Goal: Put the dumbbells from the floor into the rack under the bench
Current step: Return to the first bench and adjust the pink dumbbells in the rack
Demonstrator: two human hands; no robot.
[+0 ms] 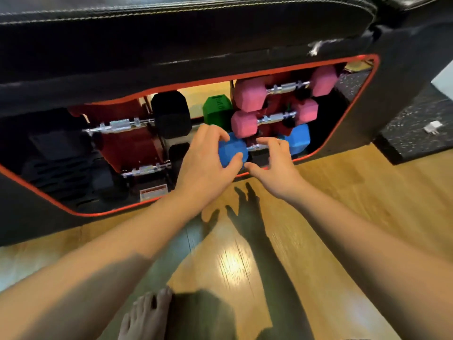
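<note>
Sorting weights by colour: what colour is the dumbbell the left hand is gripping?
Blue dumbbell, gripped by the left hand; seen in the head view.

1. Blue dumbbell (232, 152): I see its handle mostly covered by my right hand (274, 165).
2. Green dumbbell (217, 111): one head visible only.
3. Bench (171, 33): cropped top and left.
4. Foot (144, 312): cut by bottom edge.

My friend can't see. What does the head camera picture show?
Two hands slot a blue dumbbell into the rack under a black bench: left hand grips one end, right hand is by the handle. Pink dumbbells sit above.
</note>
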